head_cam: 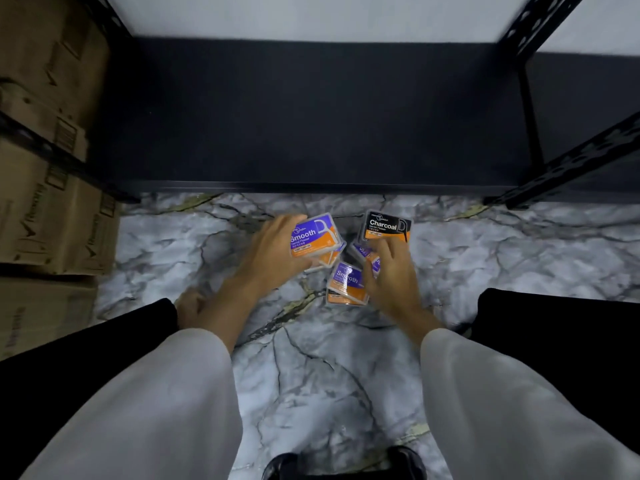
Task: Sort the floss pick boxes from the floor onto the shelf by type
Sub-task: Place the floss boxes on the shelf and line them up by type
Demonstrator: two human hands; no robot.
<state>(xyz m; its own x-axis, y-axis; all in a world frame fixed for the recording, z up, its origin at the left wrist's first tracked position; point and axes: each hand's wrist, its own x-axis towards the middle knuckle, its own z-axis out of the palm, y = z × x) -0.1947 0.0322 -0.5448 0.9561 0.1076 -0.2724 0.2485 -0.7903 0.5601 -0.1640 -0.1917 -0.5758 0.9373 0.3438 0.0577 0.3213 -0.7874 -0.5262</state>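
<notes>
My left hand (272,254) grips a purple and orange "Smooth" floss pick box (313,235), lifted a little above the floor. My right hand (391,271) holds a black and orange "Charcoal" box (387,226) by its lower edge. Between the hands, another "Smooth" box (347,284) lies on the marble floor, with a further purple box (365,254) partly hidden under my right fingers. An orange corner of one more box shows beneath the lifted one. The black shelf board (311,116) lies just beyond the boxes, low and bare.
Stacked cardboard cartons (45,168) fill the rack on the left. Black perforated shelf posts (571,161) stand at the right. My knees in black trousers (554,341) flank the boxes. The marble floor (311,375) stretches toward me.
</notes>
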